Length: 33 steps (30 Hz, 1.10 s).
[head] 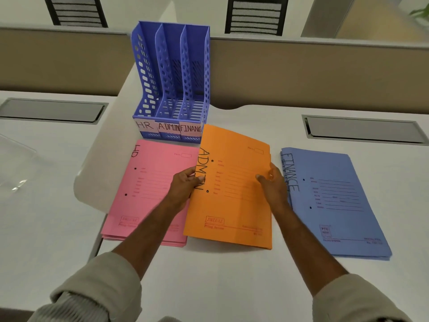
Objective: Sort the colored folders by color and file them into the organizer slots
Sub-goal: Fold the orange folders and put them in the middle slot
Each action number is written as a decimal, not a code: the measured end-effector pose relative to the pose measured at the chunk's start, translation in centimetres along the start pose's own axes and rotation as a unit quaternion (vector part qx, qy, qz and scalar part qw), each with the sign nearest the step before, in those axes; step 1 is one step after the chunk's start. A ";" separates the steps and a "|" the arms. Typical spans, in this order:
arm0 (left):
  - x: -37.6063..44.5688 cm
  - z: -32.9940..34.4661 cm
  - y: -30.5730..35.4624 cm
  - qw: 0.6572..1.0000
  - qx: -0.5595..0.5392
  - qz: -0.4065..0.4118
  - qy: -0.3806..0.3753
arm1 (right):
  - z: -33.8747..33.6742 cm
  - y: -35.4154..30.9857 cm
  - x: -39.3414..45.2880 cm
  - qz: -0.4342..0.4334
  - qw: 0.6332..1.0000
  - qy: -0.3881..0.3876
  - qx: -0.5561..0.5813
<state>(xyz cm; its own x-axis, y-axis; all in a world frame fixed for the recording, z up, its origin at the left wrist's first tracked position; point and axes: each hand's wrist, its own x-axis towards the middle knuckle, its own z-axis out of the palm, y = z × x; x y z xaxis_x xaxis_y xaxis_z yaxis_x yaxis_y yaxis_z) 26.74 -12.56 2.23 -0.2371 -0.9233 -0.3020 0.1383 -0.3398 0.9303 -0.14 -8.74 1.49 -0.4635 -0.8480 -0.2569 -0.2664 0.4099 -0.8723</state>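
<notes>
An orange stack of folders (234, 201) marked ADMIN is lifted at its far end, tilted up off the table. My left hand (185, 184) grips its left edge and my right hand (270, 182) grips its right edge. A pink stack marked HR (148, 191) lies flat to the left, partly under my left arm. A blue stack marked FINANCE (334, 201) lies flat to the right. Behind them stands the blue three-slot organizer (171, 84), labelled HR, ADMIN and FINANCE, with all slots empty.
A beige partition (301, 73) runs behind the desk. Grey cable hatches sit at the left (51, 110) and right (362, 131). A clear plastic sheet (14, 163) lies at the far left. Chair backs (255, 15) show beyond the partition.
</notes>
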 end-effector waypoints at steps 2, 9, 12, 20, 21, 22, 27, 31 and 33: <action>-0.1 -0.6 0.4 1.000 -0.014 0.002 -0.006 | -1.1 -1.2 0.8 0.058 0.995 -0.011 0.081; -0.7 -2.9 1.7 0.997 -0.073 -0.005 -0.020 | -3.5 -2.1 1.3 0.178 0.959 -0.134 0.176; -1.0 -3.8 2.2 0.997 -0.069 -0.009 -0.017 | -3.1 -2.7 0.6 0.194 0.938 -0.157 0.241; -1.7 -5.1 4.3 0.994 0.093 0.053 0.000 | -0.7 -5.1 -0.5 0.164 0.948 -0.123 0.242; -1.6 -5.3 4.6 0.993 0.109 0.053 -0.002 | -0.4 -5.5 -0.6 0.159 0.951 -0.118 0.236; -1.6 -5.6 4.9 0.991 0.124 0.051 -0.004 | -0.2 -5.8 -0.6 0.153 0.955 -0.110 0.229; -1.2 -6.8 6.3 0.988 0.148 0.029 -0.025 | 1.1 -7.3 -0.8 0.113 0.972 -0.075 0.190; -1.3 -7.7 7.5 0.989 0.129 0.061 -0.029 | 2.1 -8.7 -1.0 0.085 0.976 -0.083 0.184; -1.4 -8.1 8.1 0.988 0.121 0.090 -0.019 | 2.5 -10.0 -1.1 0.055 0.982 -0.076 0.166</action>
<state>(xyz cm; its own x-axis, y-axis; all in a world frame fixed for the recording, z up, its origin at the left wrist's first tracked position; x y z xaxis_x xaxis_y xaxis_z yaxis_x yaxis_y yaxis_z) 35.96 -15.48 8.46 -0.2663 -0.9559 -0.1241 -0.0516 -0.1144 0.9921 5.17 -12.82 9.46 -0.3355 -0.8557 -0.3940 0.0792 0.3912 -0.9169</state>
